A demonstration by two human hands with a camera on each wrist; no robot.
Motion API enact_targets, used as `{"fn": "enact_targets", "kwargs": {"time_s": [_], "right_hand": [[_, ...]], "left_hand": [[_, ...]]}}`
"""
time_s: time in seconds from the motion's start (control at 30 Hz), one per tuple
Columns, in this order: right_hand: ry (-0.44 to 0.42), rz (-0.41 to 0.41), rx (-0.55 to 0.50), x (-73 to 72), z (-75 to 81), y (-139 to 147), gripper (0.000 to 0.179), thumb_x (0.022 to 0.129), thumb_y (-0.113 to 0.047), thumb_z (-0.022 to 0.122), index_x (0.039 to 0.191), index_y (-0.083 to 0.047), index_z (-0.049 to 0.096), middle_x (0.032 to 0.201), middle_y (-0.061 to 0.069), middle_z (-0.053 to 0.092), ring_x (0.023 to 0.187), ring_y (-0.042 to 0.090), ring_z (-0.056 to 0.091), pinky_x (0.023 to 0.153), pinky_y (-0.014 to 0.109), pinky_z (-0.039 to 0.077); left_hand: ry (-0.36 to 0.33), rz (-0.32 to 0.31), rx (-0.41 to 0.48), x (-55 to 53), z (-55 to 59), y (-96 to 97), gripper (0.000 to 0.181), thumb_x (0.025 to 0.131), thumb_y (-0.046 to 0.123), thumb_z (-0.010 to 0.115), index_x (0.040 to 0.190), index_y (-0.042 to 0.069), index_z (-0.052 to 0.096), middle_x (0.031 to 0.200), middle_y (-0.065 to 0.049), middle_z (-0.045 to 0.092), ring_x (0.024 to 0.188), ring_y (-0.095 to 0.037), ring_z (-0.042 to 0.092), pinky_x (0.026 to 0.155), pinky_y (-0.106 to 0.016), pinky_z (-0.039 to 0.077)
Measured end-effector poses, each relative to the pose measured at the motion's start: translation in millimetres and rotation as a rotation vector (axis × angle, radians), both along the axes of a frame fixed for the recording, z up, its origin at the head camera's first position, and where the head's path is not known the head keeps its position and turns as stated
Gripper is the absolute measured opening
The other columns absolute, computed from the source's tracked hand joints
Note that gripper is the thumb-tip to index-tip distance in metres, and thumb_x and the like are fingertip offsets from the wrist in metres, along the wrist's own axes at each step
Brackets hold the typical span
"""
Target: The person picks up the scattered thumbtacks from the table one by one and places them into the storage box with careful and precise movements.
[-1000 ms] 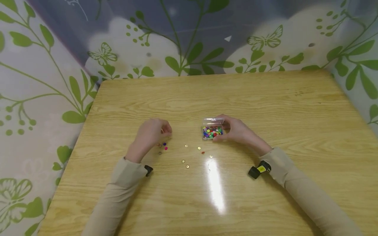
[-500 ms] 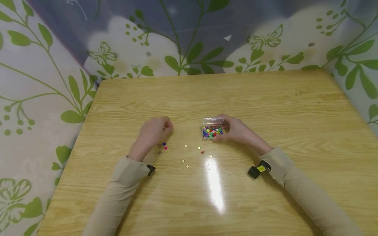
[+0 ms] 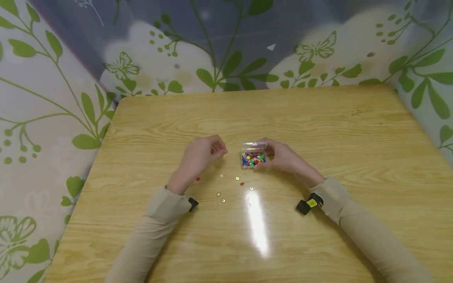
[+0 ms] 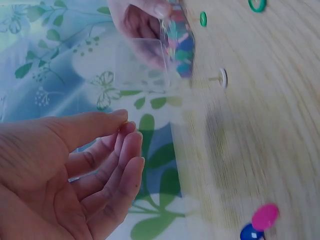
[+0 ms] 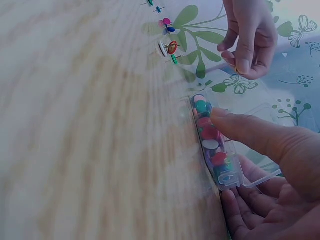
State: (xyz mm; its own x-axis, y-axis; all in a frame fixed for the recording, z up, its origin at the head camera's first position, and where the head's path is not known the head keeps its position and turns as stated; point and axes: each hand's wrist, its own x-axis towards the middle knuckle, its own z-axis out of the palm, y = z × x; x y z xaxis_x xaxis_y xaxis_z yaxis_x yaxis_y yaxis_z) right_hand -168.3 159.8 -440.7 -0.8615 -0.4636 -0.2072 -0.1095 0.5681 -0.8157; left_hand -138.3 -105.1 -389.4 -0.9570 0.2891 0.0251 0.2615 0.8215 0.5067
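My right hand grips a small clear plastic box by its right side. Its hinged lid stands raised, and many-coloured thumbtacks fill it. In the right wrist view the thumb lies along the near wall. My left hand is raised over the table, left of the box. Its thumb and forefinger are pinched together on a thumbtack, of which only a tiny yellowish bit shows; the rest is hidden. The other fingers are loosely bent.
Several loose thumbtacks lie on the wooden table, among them a pink one, a blue one, a white one and a red one. Some are hidden under the left arm. A patterned wall rises behind the table.
My left hand has lifted and moved right toward the box, its arm now covering some loose thumbtacks. The right hand and the box have stayed in place.
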Motion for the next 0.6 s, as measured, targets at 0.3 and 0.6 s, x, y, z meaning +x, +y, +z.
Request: {"fn": "enact_targets", "kwargs": {"time_s": [0.3, 0.6], "right_hand": [[0.004, 0.014, -0.026, -0.3, 0.3, 0.2, 0.070, 0.078, -0.024, 0.089, 0.138, -0.010, 0.054, 0.132, 0.014, 0.064, 0.125, 0.035, 0.058, 0.111, 0.057, 0.039], [0.014, 0.021, -0.018, 0.1, -0.4, 1.3, 0.069, 0.078, -0.025, 0.089, 0.137, -0.013, 0.056, 0.134, 0.012, 0.063, 0.126, 0.035, 0.058, 0.111, 0.058, 0.039]], "left_hand": [[0.082, -0.145, 0.041, 0.0, 0.4, 21.8, 0.004, 0.094, 0.017, 0.072, 0.095, 0.014, 0.071, 0.087, 0.001, 0.074, 0.078, -0.012, 0.068, 0.070, -0.027, 0.055], [0.070, -0.201, 0.074, 0.5, 3.0, 31.5, 0.009, 0.095, 0.016, 0.073, 0.103, 0.017, 0.076, 0.100, 0.004, 0.076, 0.083, -0.011, 0.069, 0.069, -0.026, 0.055]]}}
